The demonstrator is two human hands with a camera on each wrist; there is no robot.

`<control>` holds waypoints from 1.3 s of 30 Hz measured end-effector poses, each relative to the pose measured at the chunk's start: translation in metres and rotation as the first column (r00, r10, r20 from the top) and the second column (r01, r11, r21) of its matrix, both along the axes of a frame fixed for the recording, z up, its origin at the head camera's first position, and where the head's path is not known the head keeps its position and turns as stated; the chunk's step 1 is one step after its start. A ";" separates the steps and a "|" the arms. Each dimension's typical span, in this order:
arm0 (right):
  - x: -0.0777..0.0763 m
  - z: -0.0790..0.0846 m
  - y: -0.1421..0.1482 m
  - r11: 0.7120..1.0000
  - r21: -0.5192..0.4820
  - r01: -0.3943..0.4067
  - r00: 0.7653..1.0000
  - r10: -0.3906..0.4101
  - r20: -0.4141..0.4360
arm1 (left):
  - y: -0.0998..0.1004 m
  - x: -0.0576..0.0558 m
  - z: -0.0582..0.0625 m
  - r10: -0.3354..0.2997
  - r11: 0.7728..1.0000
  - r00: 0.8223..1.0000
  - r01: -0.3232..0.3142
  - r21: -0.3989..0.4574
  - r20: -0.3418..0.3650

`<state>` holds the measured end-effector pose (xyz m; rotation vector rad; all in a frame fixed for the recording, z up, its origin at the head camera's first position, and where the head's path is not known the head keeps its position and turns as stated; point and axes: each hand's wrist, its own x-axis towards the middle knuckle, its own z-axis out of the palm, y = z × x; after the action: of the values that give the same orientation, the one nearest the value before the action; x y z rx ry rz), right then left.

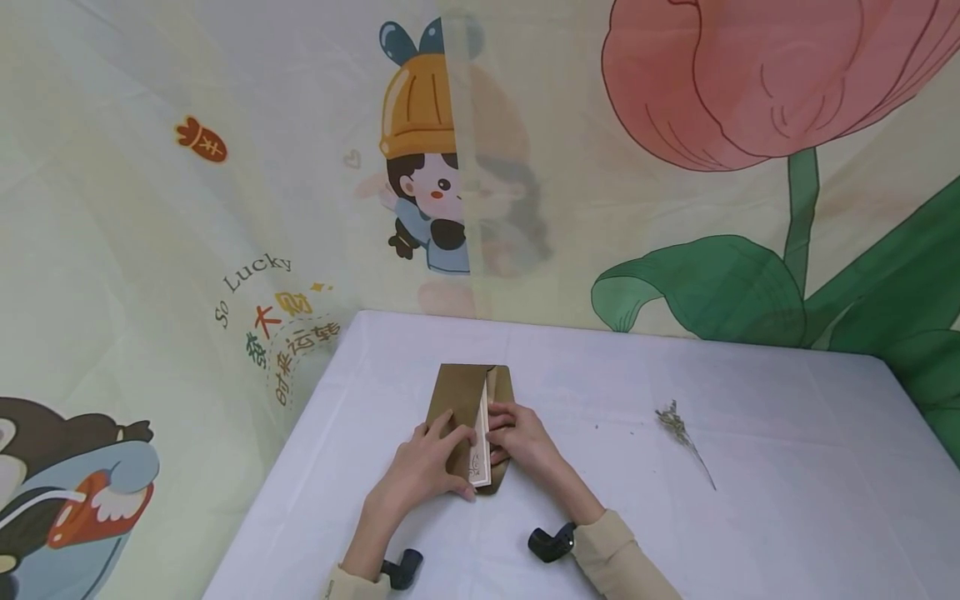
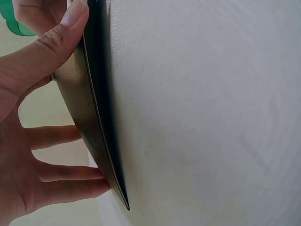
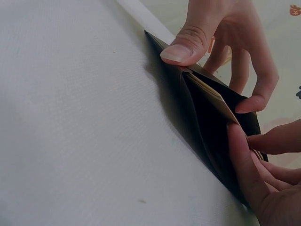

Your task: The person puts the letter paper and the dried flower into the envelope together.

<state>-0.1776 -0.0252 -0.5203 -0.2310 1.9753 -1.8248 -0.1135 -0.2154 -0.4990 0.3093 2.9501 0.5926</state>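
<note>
A brown envelope (image 1: 459, 385) lies on the table with its long opening toward the right. Sticking partly out of that opening is a pale card (image 1: 478, 477) with ornamental print near its lower end. My left hand (image 1: 423, 467) holds the envelope, thumb at the near edge and index finger bent over the lip of the opening. In the right wrist view, my right hand (image 3: 277, 188) pinches the layered card (image 3: 214, 94) between thumb and fingers at the envelope's mouth. The left wrist view shows the envelope (image 2: 82, 108) edge-on, left fingertips against its surface.
A dried flower sprig (image 1: 678, 429) lies to the right on the white-covered table (image 1: 795, 433). Tiny dark specks lie between it and the envelope. Behind the table hangs a printed cloth backdrop (image 1: 555, 75). Each wrist wears a black camera (image 1: 551, 543).
</note>
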 end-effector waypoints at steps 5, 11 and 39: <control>0.000 -0.001 -0.001 1.000 0.004 -0.001 1.000 0.001 0.006 | 0.000 0.000 0.000 -0.005 1.000 1.000 0.005 0.001 -0.009; -0.001 -0.002 -0.003 1.000 -0.025 -0.004 1.000 0.004 0.012 | -0.001 0.000 0.000 -0.011 1.000 1.000 0.011 0.002 -0.013; 0.005 -0.003 -0.012 0.996 -0.079 -0.049 0.998 0.051 0.024 | -0.001 0.000 0.001 0.002 1.000 1.000 -0.002 0.001 0.016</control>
<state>-0.1724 -0.0371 -0.5232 -0.2770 1.8660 -1.8662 -0.1131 -0.2164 -0.4976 0.3004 2.9352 0.5938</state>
